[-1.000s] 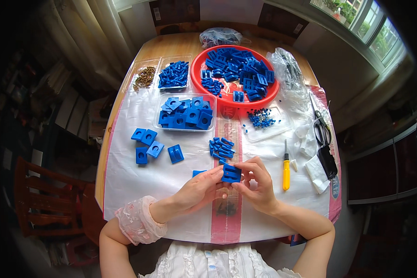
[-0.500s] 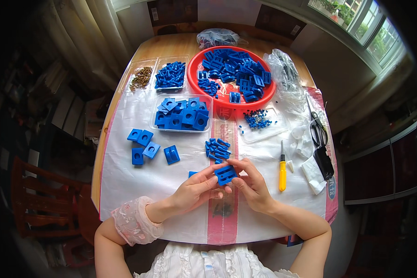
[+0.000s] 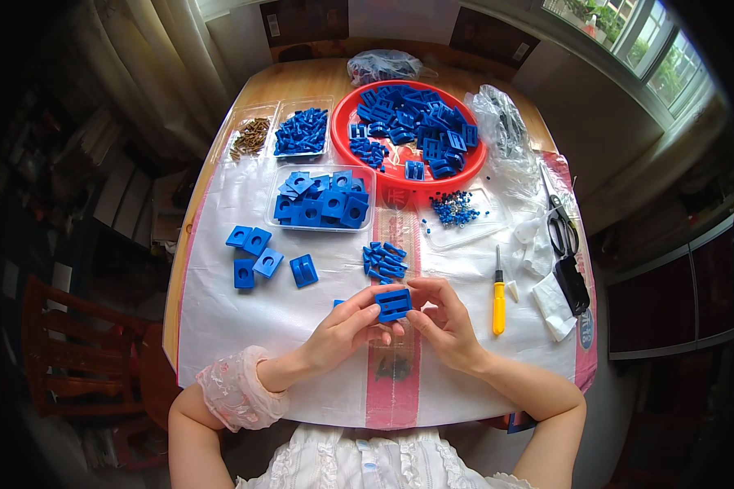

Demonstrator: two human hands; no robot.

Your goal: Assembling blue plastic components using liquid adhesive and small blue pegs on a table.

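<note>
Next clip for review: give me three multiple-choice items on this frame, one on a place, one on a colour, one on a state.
1. Where does the screwdriver lie?
A. in the red bowl
B. right of the hands
C. on the chair

2. What colour is the bowl?
A. red
B. green
C. white

3. What are the hands doing?
A. resting flat on the cloth
B. both holding one blue block
C. gripping the scissors

Answers: 1 B, it lies on the cloth beside the right hand. 2 A, its rim is red. 3 B, the left hand and the right hand pinch the blue block between them.
</note>
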